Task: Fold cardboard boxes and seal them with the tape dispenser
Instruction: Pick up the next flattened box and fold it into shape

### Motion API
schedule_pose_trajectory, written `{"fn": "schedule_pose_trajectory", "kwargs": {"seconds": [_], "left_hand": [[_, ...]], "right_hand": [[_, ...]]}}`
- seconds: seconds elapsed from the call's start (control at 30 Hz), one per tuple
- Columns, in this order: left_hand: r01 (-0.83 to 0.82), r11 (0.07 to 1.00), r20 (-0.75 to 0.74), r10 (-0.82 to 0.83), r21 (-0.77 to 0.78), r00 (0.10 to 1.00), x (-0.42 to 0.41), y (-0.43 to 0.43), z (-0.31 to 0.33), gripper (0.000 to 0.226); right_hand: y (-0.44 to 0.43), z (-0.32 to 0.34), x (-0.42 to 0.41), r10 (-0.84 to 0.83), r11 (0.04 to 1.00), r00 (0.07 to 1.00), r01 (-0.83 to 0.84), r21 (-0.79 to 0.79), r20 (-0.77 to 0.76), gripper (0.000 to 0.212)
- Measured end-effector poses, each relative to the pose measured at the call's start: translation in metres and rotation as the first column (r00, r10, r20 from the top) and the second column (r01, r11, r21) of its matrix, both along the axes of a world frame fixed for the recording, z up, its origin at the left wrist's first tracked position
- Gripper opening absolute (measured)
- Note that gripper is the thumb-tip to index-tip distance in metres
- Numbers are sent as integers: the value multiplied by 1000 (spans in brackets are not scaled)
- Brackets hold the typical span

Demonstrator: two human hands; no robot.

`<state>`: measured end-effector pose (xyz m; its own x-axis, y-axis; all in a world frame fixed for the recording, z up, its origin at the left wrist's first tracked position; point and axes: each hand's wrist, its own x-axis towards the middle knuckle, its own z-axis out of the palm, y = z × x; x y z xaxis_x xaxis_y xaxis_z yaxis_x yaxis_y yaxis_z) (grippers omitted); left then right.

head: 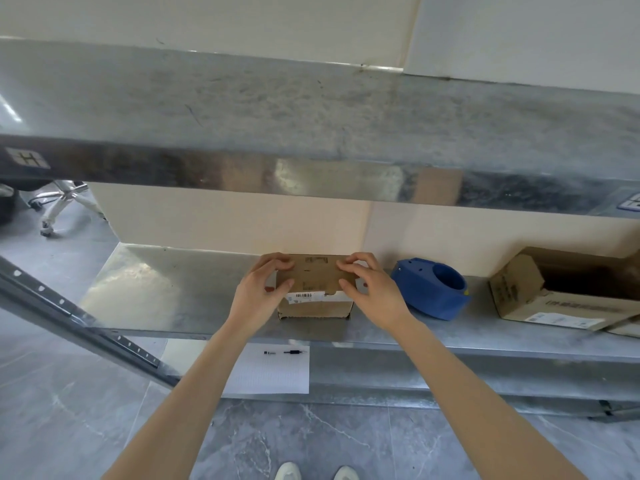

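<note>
Two hands hold a small box (313,306) made of brown cardboard. It sits on a shiny metal shelf (166,289), right between the hands. The left hand (265,285) has the left end of the top flap (315,273). Its fingers curl over the far edge and its thumb presses on the near part. The right hand (372,289) does the same at the right end, with its fingers bent over the far edge and its thumb on top. Both hands are closed on the flap, not spread wide. The flap lies over the top of the box. Just below the thumbs, a white label (306,296) with black bars peeks out.

Just to the right of the right hand lies a blue tape dispenser (431,289) (it is round, with a big hole in it). It does not touch the hand or the small box. Further right is a bigger box (519,289), open and dark inside.

Under the arms, on a lower shelf, lies a white sheet of paper (273,374) with a black pen (294,351) on it. Down past the elbows, two white shoes (289,471) stand on the grey floor. High above the hands is another metal shelf (311,116).
</note>
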<state>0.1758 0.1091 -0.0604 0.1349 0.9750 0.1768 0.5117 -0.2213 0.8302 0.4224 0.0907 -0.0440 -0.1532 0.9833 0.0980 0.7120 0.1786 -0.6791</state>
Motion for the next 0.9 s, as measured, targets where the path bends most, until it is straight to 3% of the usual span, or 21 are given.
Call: {"fn": "schedule_pose_trajectory", "kwargs": {"seconds": [0.2, 0.33, 0.43, 0.5, 0.67, 0.9], "left_hand": [[-61, 991, -248, 89, 119, 965, 7, -4, 7, 22], [-57, 984, -330, 112, 172, 937, 13, -3, 10, 22], [-47, 982, -348, 109, 181, 931, 16, -3, 9, 23], [-51, 986, -341, 104, 161, 934, 18, -3, 9, 23], [-58, 989, -305, 98, 139, 947, 18, -3, 7, 21], [-55, 993, -262, 81, 108, 962, 17, -3, 5, 22]], "right_hand": [[-1, -5, -3, -11, 999, 998, 8, 42, 64, 39], [-5, -2, 15, 32, 998, 993, -38, 54, 112, 44], [-6, -6, 49, -136, 985, 975, 113, 130, 178, 39], [-3, -12, 76, -236, 970, 922, 208, 123, 306, 40], [0, -20, 130, -237, 953, 819, 300, -38, 523, 63], [13, -28, 157, 29, 936, 859, 155, -315, 511, 87]]}}
